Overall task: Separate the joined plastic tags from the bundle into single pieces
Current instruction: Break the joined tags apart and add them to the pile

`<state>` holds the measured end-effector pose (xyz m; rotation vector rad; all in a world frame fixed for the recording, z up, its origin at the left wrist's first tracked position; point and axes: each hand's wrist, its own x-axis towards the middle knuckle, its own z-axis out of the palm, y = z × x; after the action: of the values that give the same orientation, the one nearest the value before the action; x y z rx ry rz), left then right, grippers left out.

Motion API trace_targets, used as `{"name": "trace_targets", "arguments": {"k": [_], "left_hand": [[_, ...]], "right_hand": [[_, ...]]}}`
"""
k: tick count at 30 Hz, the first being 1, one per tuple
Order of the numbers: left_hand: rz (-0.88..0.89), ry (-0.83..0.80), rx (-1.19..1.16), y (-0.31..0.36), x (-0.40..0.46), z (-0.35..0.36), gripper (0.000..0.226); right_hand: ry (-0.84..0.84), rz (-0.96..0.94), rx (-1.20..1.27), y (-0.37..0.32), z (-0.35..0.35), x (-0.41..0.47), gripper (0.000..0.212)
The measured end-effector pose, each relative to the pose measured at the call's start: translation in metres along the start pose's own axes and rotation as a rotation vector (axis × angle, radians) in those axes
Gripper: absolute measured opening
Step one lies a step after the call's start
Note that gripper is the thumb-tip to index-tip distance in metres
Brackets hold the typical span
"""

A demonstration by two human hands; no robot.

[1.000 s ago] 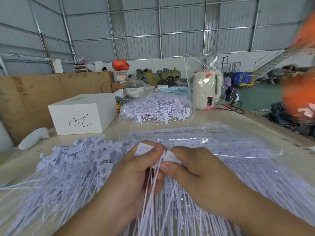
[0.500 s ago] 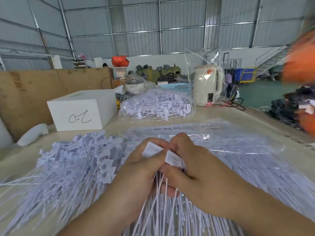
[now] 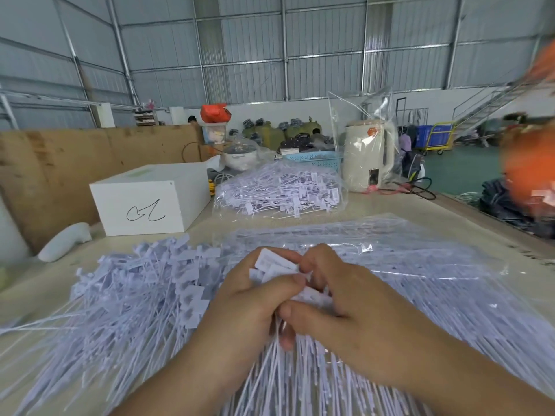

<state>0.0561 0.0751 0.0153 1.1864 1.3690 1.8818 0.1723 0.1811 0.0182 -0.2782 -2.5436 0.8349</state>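
Both hands meet at centre, nearest the camera. Left hand (image 3: pixel 252 307): fingers curled, thumb pressed over the flat heads of a small bundle of joined white plastic tags (image 3: pixel 274 265). Right hand (image 3: pixel 354 307): fingers also curled round the same bundle, thumb lying across the stems just below the heads. Thin white tails of the bundle hang down between the two wrists toward the camera.

Under the hands: a wide clear plastic bag of white tags (image 3: pixel 420 274) lying flat on the pale beige surface (image 3: pixel 387 205), spreading to the right. Touching it on the left: a loose heap of white plastic tags (image 3: pixel 126 295), heads toward the far side, tails fanned toward the near left edge.

Beyond the heap, left: a white curved plastic object (image 3: pixel 64 241) lying on the surface, kind not clear. Just behind it: a white rectangular cardboard box with a black hand-drawn scrawl (image 3: pixel 150 199) on its front.

Centre, farther back: a second, smaller clear bag of white tags (image 3: pixel 279 190), bulging. To its right: a cream electric kettle (image 3: pixel 368 157) inside a loose clear bag, upright. Behind the smaller bag: a light blue perforated plastic basket (image 3: pixel 315 159).

Left rear: a brown plywood panel (image 3: pixel 60 163). Far background: grey corrugated metal wall (image 3: pixel 270 55).
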Motion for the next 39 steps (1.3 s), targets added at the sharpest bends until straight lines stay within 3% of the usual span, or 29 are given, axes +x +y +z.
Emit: {"name": "trace_targets", "arguments": {"k": [2,6,18,24,28,34,37,39], "left_hand": [[-0.017,0.051,-0.015,-0.001,0.001,-0.002,0.013],[-0.041,0.109,-0.074,-0.002,0.004,-0.005,0.019],[-0.136,-0.089,-0.006,0.004,0.001,-0.012,0.010],[-0.086,0.004,-0.009,0.003,0.002,-0.011,0.013],[-0.087,0.016,-0.051,0.002,0.001,-0.007,0.013],[-0.122,-0.029,-0.028,0.003,0.003,-0.014,0.015],[-0.096,0.006,-0.005,0.003,0.004,-0.017,0.022],[-0.061,0.063,-0.026,0.004,0.006,-0.017,0.011]], "right_hand": [[0.000,0.016,-0.025,0.003,-0.006,0.001,0.047],[0.016,0.022,-0.060,0.010,-0.009,0.003,0.039],[-0.037,-0.193,-0.084,0.006,-0.007,0.001,0.019],[-0.233,-0.084,-0.083,0.005,-0.018,0.001,0.013],[-0.328,0.053,-0.071,-0.001,-0.028,0.003,0.021],[-0.376,0.043,-0.337,-0.014,-0.033,0.013,0.015],[-0.315,0.045,-0.389,-0.020,-0.036,0.017,0.022],[-0.182,0.041,-0.489,-0.020,-0.033,0.017,0.033]]}}
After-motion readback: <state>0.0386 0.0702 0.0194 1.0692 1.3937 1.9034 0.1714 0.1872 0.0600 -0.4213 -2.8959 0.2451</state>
